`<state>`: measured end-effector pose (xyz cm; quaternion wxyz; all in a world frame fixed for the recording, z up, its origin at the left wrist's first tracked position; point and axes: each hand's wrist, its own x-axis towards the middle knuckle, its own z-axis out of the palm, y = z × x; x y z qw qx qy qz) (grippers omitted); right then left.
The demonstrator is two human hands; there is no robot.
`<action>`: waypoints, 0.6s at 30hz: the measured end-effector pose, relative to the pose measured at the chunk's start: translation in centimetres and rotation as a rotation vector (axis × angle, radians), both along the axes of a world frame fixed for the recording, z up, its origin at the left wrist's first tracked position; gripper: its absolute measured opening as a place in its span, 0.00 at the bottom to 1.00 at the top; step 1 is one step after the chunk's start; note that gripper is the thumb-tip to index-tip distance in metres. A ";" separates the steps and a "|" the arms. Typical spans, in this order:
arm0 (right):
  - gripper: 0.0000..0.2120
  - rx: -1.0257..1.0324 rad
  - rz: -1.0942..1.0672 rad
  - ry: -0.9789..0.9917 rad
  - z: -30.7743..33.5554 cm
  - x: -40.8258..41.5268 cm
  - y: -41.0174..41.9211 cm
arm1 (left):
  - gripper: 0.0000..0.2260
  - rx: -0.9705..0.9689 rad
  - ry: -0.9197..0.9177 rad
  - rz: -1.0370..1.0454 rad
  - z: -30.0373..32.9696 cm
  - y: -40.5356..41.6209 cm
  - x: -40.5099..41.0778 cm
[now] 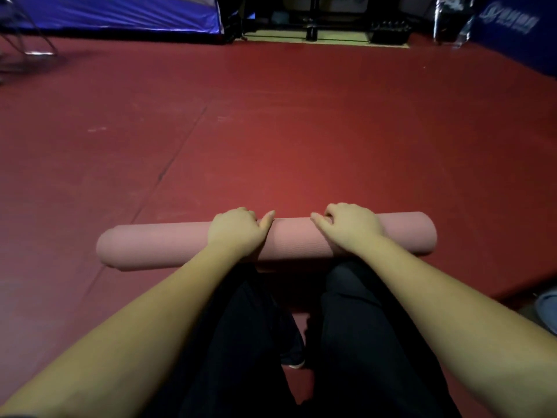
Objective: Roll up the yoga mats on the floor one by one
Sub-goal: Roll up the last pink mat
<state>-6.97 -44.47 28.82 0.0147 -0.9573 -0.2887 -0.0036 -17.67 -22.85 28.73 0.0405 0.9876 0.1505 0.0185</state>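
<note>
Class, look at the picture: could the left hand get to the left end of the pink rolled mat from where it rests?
Probably yes. The left hand already rests on the rolled mat, and nothing lies along the roll toward its left end.

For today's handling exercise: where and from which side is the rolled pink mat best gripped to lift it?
Grip the rolled pink mat around its middle, from above, as the left hand and right hand do: it is a long cylinder lying crosswise on the floor, so spaced central grips probably balance it.

Both forearms (168,300) were left bare, with no sleeves seen; the legs were covered by dark, loose trousers (355,342)
</note>
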 end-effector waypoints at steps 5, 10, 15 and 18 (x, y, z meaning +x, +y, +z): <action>0.37 -0.058 -0.016 -0.108 -1.2 -1.9 -0.7 | 0.28 -0.032 0.070 0.008 0.5 0.2 0.7; 0.35 -0.035 -0.011 -0.087 0.1 -1.2 -0.2 | 0.32 -0.084 0.123 0.035 1.5 0.2 0.9; 0.28 -0.021 0.014 -0.075 1.4 -1.1 -0.2 | 0.34 -0.093 0.161 0.073 2.9 0.2 0.5; 0.30 -0.022 -0.009 0.014 2.7 -1.0 -0.5 | 0.34 -0.131 0.234 0.071 4.2 0.2 0.4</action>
